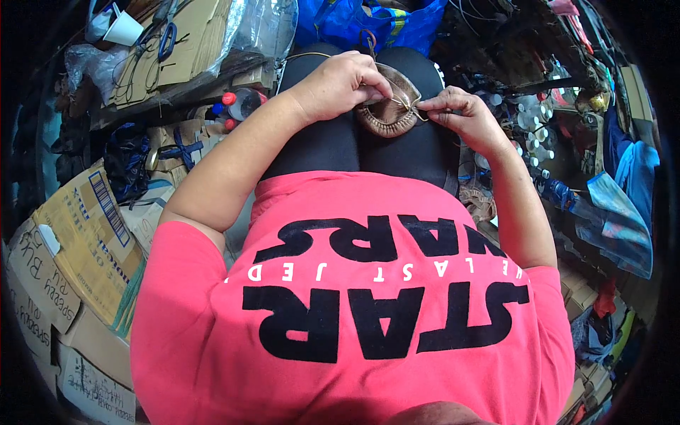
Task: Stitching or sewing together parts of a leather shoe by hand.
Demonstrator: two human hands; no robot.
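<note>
On my lap rests a brown leather moccasin, its rounded toe edge gathered in pleats and pointing toward me. A thin pale cord crosses the shoe's opening between my two hands. My left hand is closed over the shoe's left side, fingertips pinching at the cord. At the right edge of the shoe, my right hand pinches the cord between thumb and fingers, and a small loop of it hangs below. Whether either hand also holds a needle is too small to tell.
A blue bag lies beyond my knees. Flattened cardboard with blue-handled scissors is at the far left, near a white cup. Plastic bottles crowd the right side. Cardboard boxes stand at the left.
</note>
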